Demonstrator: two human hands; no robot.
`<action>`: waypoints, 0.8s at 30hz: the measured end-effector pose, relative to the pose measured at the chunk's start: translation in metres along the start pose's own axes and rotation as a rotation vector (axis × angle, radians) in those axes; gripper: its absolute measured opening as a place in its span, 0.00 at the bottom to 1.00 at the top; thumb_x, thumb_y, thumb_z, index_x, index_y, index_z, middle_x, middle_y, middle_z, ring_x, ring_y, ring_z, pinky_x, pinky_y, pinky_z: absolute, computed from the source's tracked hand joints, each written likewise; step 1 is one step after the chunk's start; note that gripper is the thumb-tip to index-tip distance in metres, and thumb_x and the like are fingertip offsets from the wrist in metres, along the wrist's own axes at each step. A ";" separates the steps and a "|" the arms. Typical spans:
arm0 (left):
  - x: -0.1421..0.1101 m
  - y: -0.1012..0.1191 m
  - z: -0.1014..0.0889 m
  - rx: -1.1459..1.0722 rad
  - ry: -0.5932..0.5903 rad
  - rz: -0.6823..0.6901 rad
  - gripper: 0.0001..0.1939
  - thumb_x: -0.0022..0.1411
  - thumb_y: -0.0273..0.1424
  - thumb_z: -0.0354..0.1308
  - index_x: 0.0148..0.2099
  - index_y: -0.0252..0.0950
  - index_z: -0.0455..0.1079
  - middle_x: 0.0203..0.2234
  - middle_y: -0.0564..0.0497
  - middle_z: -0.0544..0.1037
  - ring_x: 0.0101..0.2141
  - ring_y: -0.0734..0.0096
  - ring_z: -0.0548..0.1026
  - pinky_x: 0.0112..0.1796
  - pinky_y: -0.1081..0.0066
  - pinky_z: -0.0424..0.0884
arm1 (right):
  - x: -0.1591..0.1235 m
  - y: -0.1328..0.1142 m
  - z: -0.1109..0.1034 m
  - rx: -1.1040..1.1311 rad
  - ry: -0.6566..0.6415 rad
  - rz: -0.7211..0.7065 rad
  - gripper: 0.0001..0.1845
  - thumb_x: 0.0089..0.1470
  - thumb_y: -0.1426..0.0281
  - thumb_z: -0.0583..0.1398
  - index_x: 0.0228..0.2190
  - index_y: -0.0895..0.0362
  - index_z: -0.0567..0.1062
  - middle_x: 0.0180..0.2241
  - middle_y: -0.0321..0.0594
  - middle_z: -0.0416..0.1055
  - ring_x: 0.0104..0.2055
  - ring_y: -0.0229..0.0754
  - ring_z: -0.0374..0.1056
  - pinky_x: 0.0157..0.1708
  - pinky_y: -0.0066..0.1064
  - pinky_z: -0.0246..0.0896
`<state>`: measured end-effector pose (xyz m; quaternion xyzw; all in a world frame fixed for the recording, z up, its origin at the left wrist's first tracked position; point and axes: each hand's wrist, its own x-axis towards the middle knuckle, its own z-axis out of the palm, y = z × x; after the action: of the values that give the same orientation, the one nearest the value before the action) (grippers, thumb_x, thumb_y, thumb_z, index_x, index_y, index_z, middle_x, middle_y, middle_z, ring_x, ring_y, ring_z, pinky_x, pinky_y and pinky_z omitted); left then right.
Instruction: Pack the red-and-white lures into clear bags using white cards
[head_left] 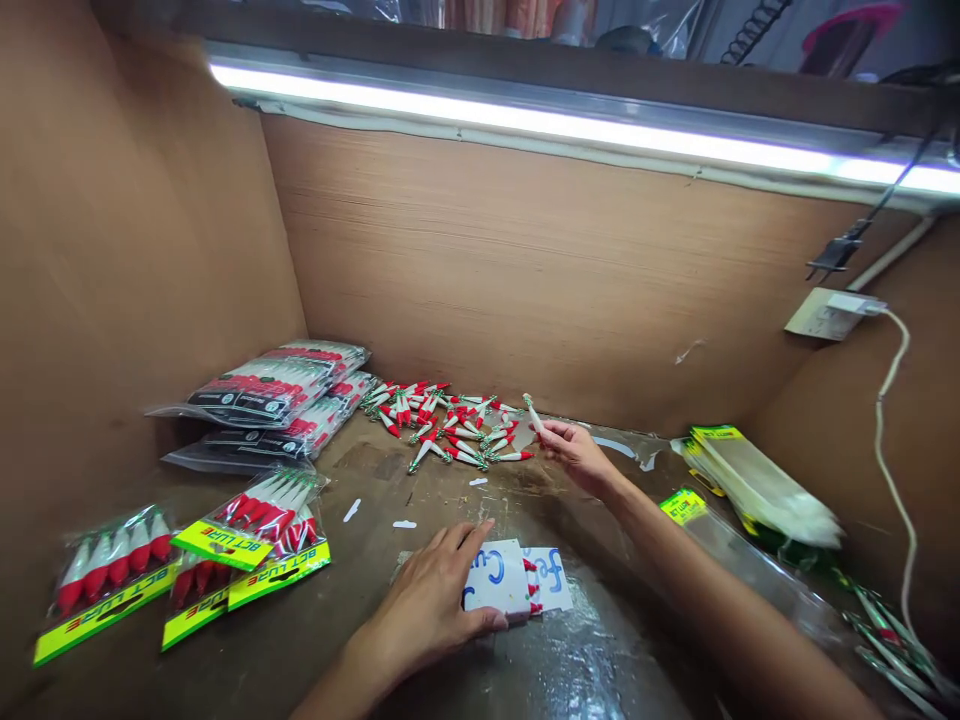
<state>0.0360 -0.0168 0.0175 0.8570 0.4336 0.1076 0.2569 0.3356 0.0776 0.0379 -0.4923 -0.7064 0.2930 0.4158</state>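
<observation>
two hands at work under the strip light

and here you are at a worn brown bench (360,590), its top scuffed, shiny near you and dotted with white paper scraps (405,524). plywood closes you in: a back wall (510,270) ahead, a side wall (135,250) to your left. a bright light tube (555,122) runs right across, just beneath a dark shelf (480,45) carrying plastic-wrapped goods.

now to the hands! your right hand (576,455) is out over the far bench, fingertips pinched on one white lure (533,414), its tip pointing up, right beside the loose heap of red-and-white lures (463,434) along the back wall. your left hand (442,588) is down near the front, thumb and fingers clasping a lettered white card (499,585), red tips (532,588) poking out at its right edge.

over on the left, filled bags (277,390) sit stacked, with yellow-labelled packs (109,575) lying nearer you. across on the right, clear sleeves (772,490) lie in a pile, greenish lures (892,640) below them. above, a wall socket (821,314) feeds a dangling white cable (889,440), and a black plug (836,255) hangs just over it.
</observation>
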 end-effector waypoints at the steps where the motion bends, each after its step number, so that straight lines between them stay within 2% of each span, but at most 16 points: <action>1: 0.000 -0.001 0.001 -0.001 -0.009 0.002 0.48 0.51 0.52 0.65 0.70 0.54 0.49 0.64 0.49 0.62 0.62 0.47 0.61 0.58 0.51 0.59 | -0.009 -0.006 -0.001 0.129 -0.022 0.046 0.29 0.64 0.51 0.50 0.51 0.59 0.73 0.35 0.43 0.72 0.32 0.39 0.66 0.34 0.29 0.62; 5: 0.002 -0.005 0.005 0.000 -0.026 0.012 0.47 0.51 0.50 0.65 0.69 0.54 0.50 0.65 0.49 0.61 0.62 0.47 0.60 0.59 0.51 0.58 | -0.045 -0.027 -0.002 0.745 -0.097 0.287 0.26 0.62 0.51 0.55 0.49 0.57 0.76 0.28 0.36 0.66 0.28 0.35 0.60 0.31 0.26 0.62; 7: 0.003 -0.006 0.005 0.007 -0.031 0.011 0.46 0.52 0.50 0.64 0.69 0.54 0.51 0.65 0.48 0.60 0.62 0.47 0.60 0.59 0.51 0.58 | -0.059 -0.033 -0.002 0.848 -0.089 0.346 0.23 0.61 0.53 0.57 0.48 0.57 0.76 0.27 0.35 0.65 0.27 0.35 0.59 0.31 0.25 0.61; 9: 0.003 -0.006 0.005 0.022 -0.036 0.016 0.46 0.52 0.49 0.64 0.69 0.54 0.51 0.65 0.48 0.60 0.62 0.47 0.60 0.58 0.51 0.58 | -0.071 -0.033 -0.005 0.844 -0.096 0.371 0.22 0.59 0.55 0.59 0.47 0.56 0.76 0.29 0.36 0.68 0.28 0.34 0.61 0.32 0.25 0.61; 12: 0.002 -0.004 0.004 0.054 -0.047 0.024 0.46 0.51 0.48 0.65 0.69 0.52 0.52 0.65 0.47 0.60 0.62 0.47 0.60 0.58 0.51 0.59 | -0.092 -0.022 -0.014 0.657 -0.160 0.388 0.21 0.54 0.57 0.65 0.45 0.58 0.76 0.32 0.39 0.74 0.29 0.35 0.65 0.33 0.27 0.61; 16: 0.001 -0.002 0.003 0.066 -0.054 0.018 0.45 0.50 0.48 0.65 0.69 0.49 0.55 0.63 0.45 0.62 0.61 0.47 0.61 0.57 0.53 0.60 | -0.125 -0.002 -0.025 0.137 -0.204 0.374 0.15 0.52 0.58 0.66 0.34 0.58 0.79 0.28 0.38 0.76 0.28 0.39 0.67 0.29 0.28 0.57; 19: 0.002 0.001 0.002 0.063 -0.060 0.006 0.45 0.50 0.48 0.65 0.68 0.49 0.55 0.59 0.45 0.66 0.58 0.47 0.65 0.56 0.55 0.62 | -0.139 0.001 -0.021 -0.201 -0.182 0.308 0.11 0.55 0.60 0.63 0.33 0.54 0.81 0.30 0.37 0.78 0.31 0.43 0.70 0.30 0.30 0.57; 21: 0.004 0.003 0.001 0.071 -0.043 0.019 0.45 0.50 0.46 0.66 0.68 0.49 0.56 0.59 0.45 0.66 0.56 0.48 0.66 0.55 0.55 0.63 | -0.140 -0.002 -0.015 -0.310 -0.178 0.247 0.11 0.56 0.61 0.61 0.35 0.52 0.82 0.32 0.37 0.79 0.34 0.45 0.71 0.33 0.31 0.59; 24: 0.008 0.004 -0.001 0.083 0.026 0.117 0.43 0.51 0.39 0.66 0.67 0.51 0.55 0.60 0.47 0.65 0.57 0.50 0.65 0.56 0.56 0.62 | -0.137 -0.007 -0.010 -0.358 -0.153 0.149 0.10 0.58 0.63 0.60 0.37 0.50 0.82 0.35 0.38 0.79 0.37 0.45 0.72 0.37 0.32 0.60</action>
<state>0.0427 -0.0122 0.0200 0.8894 0.3900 0.1153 0.2089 0.3644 -0.0531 0.0079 -0.5854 -0.7382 0.2294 0.2442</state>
